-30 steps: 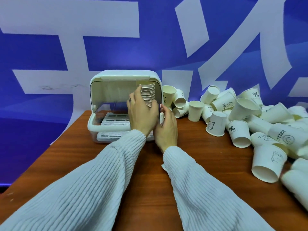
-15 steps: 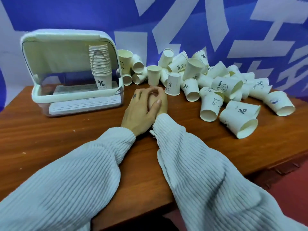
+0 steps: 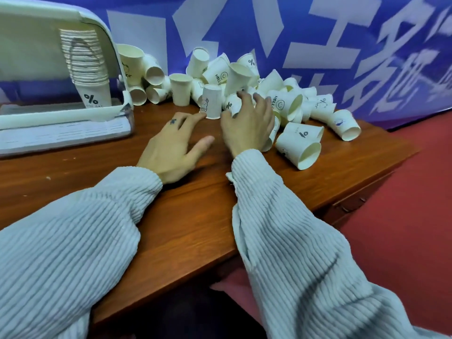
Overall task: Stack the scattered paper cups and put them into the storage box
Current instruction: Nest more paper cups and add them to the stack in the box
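Observation:
A tall stack of paper cups (image 3: 84,67) stands inside the white storage box (image 3: 61,128) at the left, whose lid is up. A heap of scattered white paper cups (image 3: 281,101) lies along the table's far right side. One cup stands upside down (image 3: 211,100) at the front of the heap. My left hand (image 3: 177,145) lies flat on the table, fingers spread, fingertips near that upturned cup. My right hand (image 3: 247,121) reaches into the heap with fingers spread over the cups, holding nothing that I can see.
The brown wooden table (image 3: 186,216) ends at the right above a red floor (image 3: 403,228). A blue banner with white characters (image 3: 318,33) hangs behind the heap. Two cups (image 3: 299,145) lie on their sides near the right edge.
Both hands have left the stack in the box, came together on the table, and have now parted. The right hand has moved forward into the heap. My view has swung right.

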`<state>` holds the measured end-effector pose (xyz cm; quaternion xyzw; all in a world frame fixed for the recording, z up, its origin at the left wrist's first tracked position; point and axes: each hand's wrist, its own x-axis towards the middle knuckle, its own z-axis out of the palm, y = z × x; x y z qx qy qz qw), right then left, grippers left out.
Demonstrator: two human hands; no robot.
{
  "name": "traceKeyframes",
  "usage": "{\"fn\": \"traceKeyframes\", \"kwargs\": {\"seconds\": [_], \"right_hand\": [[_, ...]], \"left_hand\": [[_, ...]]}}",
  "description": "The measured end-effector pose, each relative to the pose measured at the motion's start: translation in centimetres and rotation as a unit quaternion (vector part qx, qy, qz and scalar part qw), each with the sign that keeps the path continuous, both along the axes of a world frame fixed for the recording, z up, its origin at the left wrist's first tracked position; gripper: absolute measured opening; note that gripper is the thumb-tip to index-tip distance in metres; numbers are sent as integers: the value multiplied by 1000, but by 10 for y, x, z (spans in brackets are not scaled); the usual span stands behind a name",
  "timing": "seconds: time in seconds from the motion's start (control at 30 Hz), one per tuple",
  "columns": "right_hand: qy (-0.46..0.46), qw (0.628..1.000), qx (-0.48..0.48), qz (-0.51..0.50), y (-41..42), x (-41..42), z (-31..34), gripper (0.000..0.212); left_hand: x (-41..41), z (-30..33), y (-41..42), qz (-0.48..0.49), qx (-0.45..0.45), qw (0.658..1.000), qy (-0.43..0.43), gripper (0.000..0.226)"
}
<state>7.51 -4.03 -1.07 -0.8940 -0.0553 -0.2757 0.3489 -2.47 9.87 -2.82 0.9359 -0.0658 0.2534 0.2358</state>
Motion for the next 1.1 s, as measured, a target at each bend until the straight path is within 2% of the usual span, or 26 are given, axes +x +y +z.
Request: {"fn": "traceKeyframes", "kwargs": {"seconds": [0.13,0.27,0.37,0.43,0.5,0.53,0.6,0.67,0.73,0.8,0.87,0.9,0.97,1.03,1.1], "right_hand": [[100,988,-105,-56,-20,7,-9,57],[79,992,-72,-63,-18,6,-7,54],[129,989,-49,-54,-21,1,-7,48],[125,991,-22,-33,-23,-2,-8,43],[111,993,45,19,-23,-10,-9,38],[111,985,114,67,-22,-17,-10,37],[147,935,261,188,-18,-42,-11,42],[170,902,278,282,-15,-61,-14,47],[141,912,227,312,-20,-71,-17,40],[53,956,181,224,-35,-74,-15,33],[-43,992,108,41,-57,-72,-11,41],[-40,996,68,-30,-70,-70,-10,50],[25,995,-8,-99,-96,-61,-16,71],[104,989,-38,-97,-116,-53,-23,78],[148,987,-27,-64,-123,-48,-27,73]], "left_hand": [[3,-3,2,9,3,1000,5,71],[2,-3,7,16,-5,1000,7,69],[1,-3,5,20,-17,999,18,70],[1,-3,0,15,-51,998,30,66],[6,-6,-5,9,-114,992,56,62],[9,-7,-10,5,-168,983,69,66],[14,-9,-20,8,-290,953,87,74],[16,-9,-26,20,-349,933,90,65],[17,-8,-24,29,-370,926,72,55],[15,-6,-24,29,-368,927,65,57],[12,-5,-25,26,-366,928,64,63],[11,-6,-25,20,-365,929,63,66],[9,-5,-27,10,-363,930,60,68],[7,-4,-30,4,-363,930,59,62],[5,-3,-31,-2,-359,931,64,50]]}}
